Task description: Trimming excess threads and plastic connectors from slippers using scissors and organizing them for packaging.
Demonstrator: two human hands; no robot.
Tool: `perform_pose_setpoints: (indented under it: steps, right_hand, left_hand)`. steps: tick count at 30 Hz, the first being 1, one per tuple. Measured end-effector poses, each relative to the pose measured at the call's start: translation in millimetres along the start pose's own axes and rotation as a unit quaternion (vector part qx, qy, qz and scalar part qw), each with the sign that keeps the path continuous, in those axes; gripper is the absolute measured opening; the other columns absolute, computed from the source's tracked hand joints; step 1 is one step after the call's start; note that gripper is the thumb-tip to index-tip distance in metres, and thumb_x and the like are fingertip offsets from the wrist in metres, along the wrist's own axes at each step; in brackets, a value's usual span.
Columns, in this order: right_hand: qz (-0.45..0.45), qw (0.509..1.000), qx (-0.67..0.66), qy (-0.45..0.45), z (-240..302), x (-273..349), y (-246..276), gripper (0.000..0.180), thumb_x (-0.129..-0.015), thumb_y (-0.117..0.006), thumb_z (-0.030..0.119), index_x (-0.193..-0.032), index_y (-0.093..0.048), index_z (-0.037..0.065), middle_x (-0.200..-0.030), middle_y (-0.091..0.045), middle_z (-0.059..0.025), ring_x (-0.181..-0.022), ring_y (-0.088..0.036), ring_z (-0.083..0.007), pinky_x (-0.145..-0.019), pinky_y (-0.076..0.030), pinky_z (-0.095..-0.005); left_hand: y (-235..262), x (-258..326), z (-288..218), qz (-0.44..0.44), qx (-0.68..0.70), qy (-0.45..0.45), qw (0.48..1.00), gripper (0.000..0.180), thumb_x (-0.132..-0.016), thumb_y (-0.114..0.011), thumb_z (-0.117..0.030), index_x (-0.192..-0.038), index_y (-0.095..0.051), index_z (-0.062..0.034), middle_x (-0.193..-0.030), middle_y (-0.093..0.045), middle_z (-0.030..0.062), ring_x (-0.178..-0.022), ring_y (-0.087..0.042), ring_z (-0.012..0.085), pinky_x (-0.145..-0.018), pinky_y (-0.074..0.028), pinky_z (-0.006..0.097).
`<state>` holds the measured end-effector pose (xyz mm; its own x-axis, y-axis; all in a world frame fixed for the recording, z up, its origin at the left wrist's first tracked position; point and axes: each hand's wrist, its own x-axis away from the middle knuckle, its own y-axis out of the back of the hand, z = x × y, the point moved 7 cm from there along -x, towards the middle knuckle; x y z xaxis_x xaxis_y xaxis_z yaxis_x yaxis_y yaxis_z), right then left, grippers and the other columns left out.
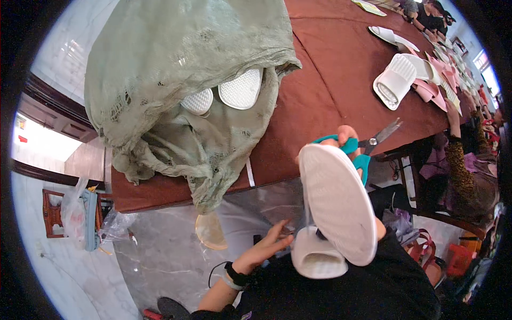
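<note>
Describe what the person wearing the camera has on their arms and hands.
Both hands are bare, with no gloves. The left hand has a black band at the wrist, with a thinner pale band just behind it, and the forearm is unsleeved. The right hand is mostly hidden, so nothing worn there can be made out. The clothing below is dark.

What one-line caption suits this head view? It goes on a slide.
Left hand steadies a white slipper while right hand holds teal scissors beside a sack.

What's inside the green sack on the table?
Two white slipper soles show through the opening of the sack. The cloth covers the rest, so whatever else it holds cannot be seen.
</note>
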<state>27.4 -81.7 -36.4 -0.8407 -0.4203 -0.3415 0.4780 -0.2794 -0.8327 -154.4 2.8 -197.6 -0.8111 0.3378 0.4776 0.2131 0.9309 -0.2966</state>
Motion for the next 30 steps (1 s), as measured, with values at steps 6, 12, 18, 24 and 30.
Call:
perform_pose_setpoints:
  steps: [6, 12, 18, 24, 30]
  right_hand:
    - [0.116, 0.988, -0.101, -0.006, -2.6, 1.6, 12.9, 0.042, -0.091, -0.050, 0.040, -0.112, -0.037, 0.007, -0.109, -0.058, -0.0176, -0.080, -0.061, -0.0200, -0.066, -0.052, -0.0279]
    - [0.083, 0.995, -0.049, -0.009, -8.9, -39.9, 5.1, 0.041, -0.091, -0.050, 0.039, -0.112, -0.038, 0.006, -0.110, -0.058, -0.0173, -0.081, -0.061, -0.0201, -0.067, -0.052, -0.0284]
    - [0.059, 0.997, -0.034, -0.041, -44.9, -9.7, -1.0, 0.041, -0.091, -0.050, 0.039, -0.113, -0.038, 0.006, -0.110, -0.058, -0.0171, -0.082, -0.061, -0.0201, -0.068, -0.052, -0.0288]
    - [0.010, 1.000, 0.012, -0.024, -4.3, 8.4, 12.4, 0.041, -0.091, -0.050, 0.039, -0.113, -0.039, 0.006, -0.110, -0.057, -0.0168, -0.083, -0.061, -0.0201, -0.069, -0.052, -0.0292]
    - [-0.029, 0.999, 0.032, -0.033, -11.7, -1.1, 27.3, 0.041, -0.091, -0.050, 0.038, -0.113, -0.039, 0.006, -0.111, -0.057, -0.0166, -0.084, -0.061, -0.0202, -0.070, -0.052, -0.0296]
  left_hand:
    - [21.8, -16.7, -1.4, -0.151, 0.175, -0.025, 0.973, 0.069, -0.089, -0.052, -0.043, -0.138, -0.021, -0.0060, -0.136, -0.029, 0.0162, -0.123, -0.036, 0.0278, -0.101, -0.033, 0.035]
    - [-29.6, 9.2, -87.8, 0.162, 0.589, -0.029, 0.791, 0.071, -0.084, -0.048, -0.051, -0.141, -0.025, -0.0153, -0.145, -0.025, 0.0102, -0.134, -0.024, 0.0340, -0.097, -0.017, 0.071]
    - [2.7, -4.7, -66.1, -0.034, 0.235, -0.177, 0.955, 0.059, -0.088, -0.052, -0.041, -0.134, -0.036, -0.0071, -0.132, -0.042, 0.0114, -0.121, -0.039, 0.0214, -0.098, -0.031, 0.043]
    - [47.2, 19.7, -63.5, -0.321, 0.129, -0.168, 0.923, 0.035, -0.093, -0.050, -0.024, -0.113, -0.054, 0.0034, -0.098, -0.062, 0.0071, -0.089, -0.057, 0.0142, -0.076, -0.046, 0.029]
    - [71.1, 49.8, -83.4, -0.261, 0.343, -0.230, 0.872, 0.038, -0.095, -0.042, -0.021, -0.124, -0.042, 0.0038, -0.112, -0.058, 0.0161, -0.098, -0.061, 0.0252, -0.083, -0.052, 0.035]
